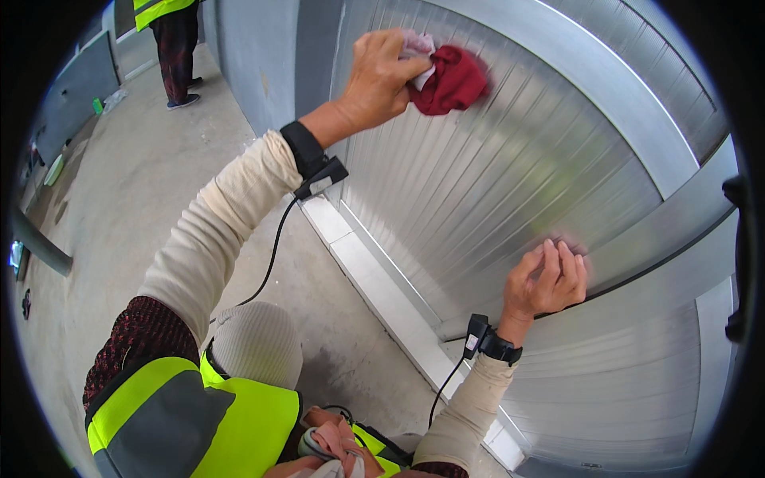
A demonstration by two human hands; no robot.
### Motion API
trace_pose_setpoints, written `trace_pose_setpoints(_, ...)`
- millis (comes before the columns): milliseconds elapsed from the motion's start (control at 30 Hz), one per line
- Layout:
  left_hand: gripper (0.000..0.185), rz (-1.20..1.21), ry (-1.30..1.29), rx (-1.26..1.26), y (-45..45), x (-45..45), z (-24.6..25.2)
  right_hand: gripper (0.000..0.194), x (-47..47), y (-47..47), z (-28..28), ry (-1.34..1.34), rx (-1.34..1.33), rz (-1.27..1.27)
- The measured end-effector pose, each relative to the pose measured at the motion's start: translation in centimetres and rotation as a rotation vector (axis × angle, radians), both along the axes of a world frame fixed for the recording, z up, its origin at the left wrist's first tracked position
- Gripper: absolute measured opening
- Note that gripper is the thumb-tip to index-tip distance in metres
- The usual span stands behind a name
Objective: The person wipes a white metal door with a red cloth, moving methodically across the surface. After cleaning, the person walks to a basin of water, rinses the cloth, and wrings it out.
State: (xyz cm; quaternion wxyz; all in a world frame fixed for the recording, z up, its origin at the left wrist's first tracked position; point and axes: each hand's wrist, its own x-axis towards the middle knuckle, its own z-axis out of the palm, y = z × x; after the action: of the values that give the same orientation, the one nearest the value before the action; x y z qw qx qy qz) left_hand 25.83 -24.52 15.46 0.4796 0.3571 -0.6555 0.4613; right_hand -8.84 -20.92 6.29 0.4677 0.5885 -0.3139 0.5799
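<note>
My left hand (382,83) grips a bunched dark red cloth (451,80) and a whitish-pink cloth (418,45), pressed to the upper part of a ribbed translucent panel (478,161). Lower on the right, my right hand (547,281) holds nothing; its fingers are curled and slightly apart. Their tips are at the panel's surface near the metal frame (651,239); whether they touch is hard to tell. Each wrist wears a black strap with a small cabled device, the left one (323,179) and the right one (478,334).
A pale tiled sill (382,299) runs along the panel's foot above the concrete floor (179,149). Upper left, another person (176,54) in a high-visibility vest stands by a grey wall (257,60). A grey post (42,245) and a green basin (54,170) are at far left.
</note>
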Motion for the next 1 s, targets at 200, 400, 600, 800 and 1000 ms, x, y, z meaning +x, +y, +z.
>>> trace_pose_setpoints(200, 0.030, -0.021, 0.043, 0.136, 0.7, -0.9, -7.7, 0.014, -0.1, 0.0, 0.1, 0.009, 0.001, -0.030)
trace_pose_setpoints(400, 0.020, 0.025, 0.021, 0.431, 1.7, -1.2, -16.0, 0.012, 0.0, 0.1, 0.1, 0.025, -0.005, -0.073)
trace_pose_setpoints(600, 0.024, 0.102, 0.245, 0.897, 3.6, 1.2, -23.7, 0.012, -0.2, -0.2, 0.0, 0.054, -0.022, -0.059)
trace_pose_setpoints(800, 0.016, 0.103, 0.490, 0.904, 3.9, 8.6, -20.6, 0.012, -0.1, -0.1, -0.1, 0.055, 0.001, -0.085)
trace_pose_setpoints(1000, 0.016, 0.009, 0.610, 0.429, 1.1, 12.9, -0.3, 0.013, -0.4, 0.0, -0.1, 0.067, 0.026, -0.107)
